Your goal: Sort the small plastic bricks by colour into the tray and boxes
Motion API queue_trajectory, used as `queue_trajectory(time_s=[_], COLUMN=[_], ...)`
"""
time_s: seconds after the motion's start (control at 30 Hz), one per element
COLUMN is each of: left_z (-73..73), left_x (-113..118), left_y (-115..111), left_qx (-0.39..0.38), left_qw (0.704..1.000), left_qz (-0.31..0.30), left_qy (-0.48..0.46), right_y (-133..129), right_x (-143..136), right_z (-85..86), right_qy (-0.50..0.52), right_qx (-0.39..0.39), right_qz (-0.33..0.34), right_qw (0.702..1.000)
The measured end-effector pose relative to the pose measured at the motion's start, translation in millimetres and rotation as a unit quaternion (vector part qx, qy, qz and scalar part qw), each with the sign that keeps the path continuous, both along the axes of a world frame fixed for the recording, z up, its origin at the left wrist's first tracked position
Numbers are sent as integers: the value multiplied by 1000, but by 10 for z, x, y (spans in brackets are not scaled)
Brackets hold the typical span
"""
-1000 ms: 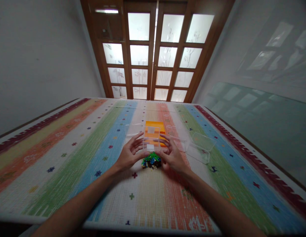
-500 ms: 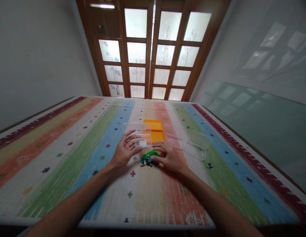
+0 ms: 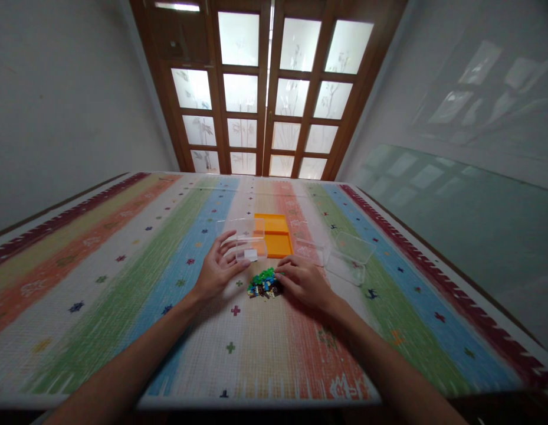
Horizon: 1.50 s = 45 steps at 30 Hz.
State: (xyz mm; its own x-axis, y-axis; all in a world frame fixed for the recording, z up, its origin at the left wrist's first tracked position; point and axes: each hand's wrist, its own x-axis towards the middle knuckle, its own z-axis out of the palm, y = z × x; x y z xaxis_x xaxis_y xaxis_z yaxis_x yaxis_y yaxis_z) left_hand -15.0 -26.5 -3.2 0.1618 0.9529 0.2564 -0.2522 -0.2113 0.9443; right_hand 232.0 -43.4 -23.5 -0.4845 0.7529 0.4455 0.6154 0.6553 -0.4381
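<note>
Our left hand point(image 3: 215, 271) wide by clear box point(image 3: 256, 246), likely steadying it; right hand point(image 3: 307, 280) narrowed at right edge of loose pieces point(image 3: 263, 283), can't tell if pinching any.

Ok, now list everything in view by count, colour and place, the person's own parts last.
Tablecloth: one, multicoloured stripes, across the foreground
Pile of small pieces: one, pieces too small to count; green, blue, dark brown, cream; on the tablecloth
Orange tray: one, orange, two sections, beyond the pile
Transparent box: at least one, colourless, at the tray's left
White patch: one, white, at that box
Transparent pieces: at least two, colourless, right of the tray
Doors: one pair, brown, pale panes, far end
Walls: two, grey, left and right
Panel: one, greenish, right side
Light strip: one, white, top left
Forearms: two, bare, from below
Left grip: one, bare, beside the box
Right grip: one, bare, at the pile's right edge
</note>
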Motion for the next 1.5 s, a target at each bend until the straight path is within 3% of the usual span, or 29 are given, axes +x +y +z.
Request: queue_trajectory(time_s=[0.13, 0.3, 0.47, 0.87, 1.23, 1.5], left_z=[16, 17, 3, 18, 25, 25], left_x=[-16, -33, -37, -42, -49, -39], left_y=[-1, 14, 36, 32, 16, 11], left_qx=[7, 6, 11, 11, 1, -2], left_qw=[1000, 1000, 1000, 1000, 1000, 1000], left_qz=[6, 16, 15, 12, 6, 4], left_qy=[7, 4, -1, -7, -17, -15], right_y=[-68, -117, -191, -332, -381, -334], right_x=[-149, -214, -74, 220, 368, 263], right_z=[-10, -77, -84, -102, -48, -91], right_qy=[-59, -100, -123, -179, -129, -164], right_qx=[47, -35, -71, -67, -95, -90], right_qz=[89, 141, 141, 119, 80, 107], right_qw=[993, 984, 980, 974, 984, 977])
